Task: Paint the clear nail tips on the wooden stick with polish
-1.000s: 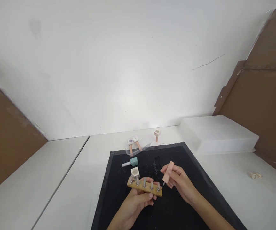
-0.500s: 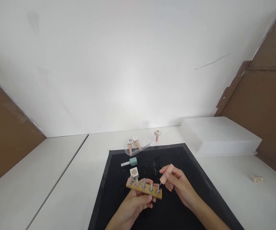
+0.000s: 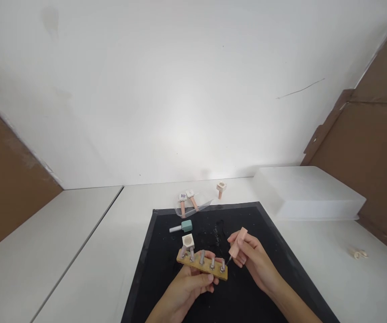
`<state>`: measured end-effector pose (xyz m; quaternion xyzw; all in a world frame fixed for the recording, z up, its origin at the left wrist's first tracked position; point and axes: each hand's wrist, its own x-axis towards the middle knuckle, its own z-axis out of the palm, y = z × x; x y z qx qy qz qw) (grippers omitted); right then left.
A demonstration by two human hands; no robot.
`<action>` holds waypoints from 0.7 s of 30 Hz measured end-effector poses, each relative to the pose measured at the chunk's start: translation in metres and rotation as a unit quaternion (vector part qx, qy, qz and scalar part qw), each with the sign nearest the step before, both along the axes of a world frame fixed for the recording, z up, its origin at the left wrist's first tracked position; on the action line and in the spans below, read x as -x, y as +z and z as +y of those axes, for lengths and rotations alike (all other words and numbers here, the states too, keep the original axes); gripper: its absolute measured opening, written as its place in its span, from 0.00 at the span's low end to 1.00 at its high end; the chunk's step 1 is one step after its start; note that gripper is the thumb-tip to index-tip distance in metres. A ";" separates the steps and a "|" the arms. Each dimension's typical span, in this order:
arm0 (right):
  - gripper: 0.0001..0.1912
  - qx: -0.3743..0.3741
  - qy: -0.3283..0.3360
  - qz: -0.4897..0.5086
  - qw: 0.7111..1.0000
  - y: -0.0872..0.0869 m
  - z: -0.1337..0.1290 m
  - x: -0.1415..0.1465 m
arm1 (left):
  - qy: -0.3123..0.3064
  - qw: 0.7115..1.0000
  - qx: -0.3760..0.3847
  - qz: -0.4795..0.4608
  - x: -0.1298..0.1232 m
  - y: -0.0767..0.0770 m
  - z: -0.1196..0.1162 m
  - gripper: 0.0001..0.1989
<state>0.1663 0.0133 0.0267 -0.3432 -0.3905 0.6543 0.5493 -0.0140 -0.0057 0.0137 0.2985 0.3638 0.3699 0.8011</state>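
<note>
My left hand is closed around a yellowish strip that bears several small upright pegs with greyish, nail-like tips. Between thumb and fingers, my right hand pinches a pink brush handle. The thin brush end points down-left, close beside the rightmost peg; whether it touches is too small to tell. Just behind the strip stands a white square bottle, its top open. A green bottle with a white cap lies on the black mat beyond it.
Behind the mat, two pink-handled bottles lean on a clear tray. A white and pink item stands to their right. A white box sits at the right, with small cream rings on the table in front of it.
My right hand has moved slightly right with the pink handle, and the brush tip has shifted to the right of the rightmost peg. My left hand and the strip have barely moved.
</note>
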 end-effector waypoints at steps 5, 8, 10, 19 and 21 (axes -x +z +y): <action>0.14 0.009 -0.007 0.009 1.000 -0.003 0.001 0.000 | -0.002 1.000 -0.001 0.000 0.001 0.001 0.000 0.18; 0.15 0.010 0.002 0.024 1.000 -0.003 0.001 0.000 | -0.005 1.000 0.003 -0.001 0.001 0.001 0.000 0.19; 0.15 0.010 0.008 0.019 1.000 -0.002 0.001 0.000 | -0.006 1.000 0.004 -0.003 0.001 0.001 0.001 0.19; 0.14 0.022 0.011 0.047 0.999 -0.003 0.000 0.000 | -0.002 1.000 0.005 -0.008 0.001 -0.003 0.002 0.19; 0.15 0.022 0.016 0.047 0.999 -0.004 0.000 0.000 | 0.004 1.000 0.009 -0.005 0.000 -0.002 0.001 0.19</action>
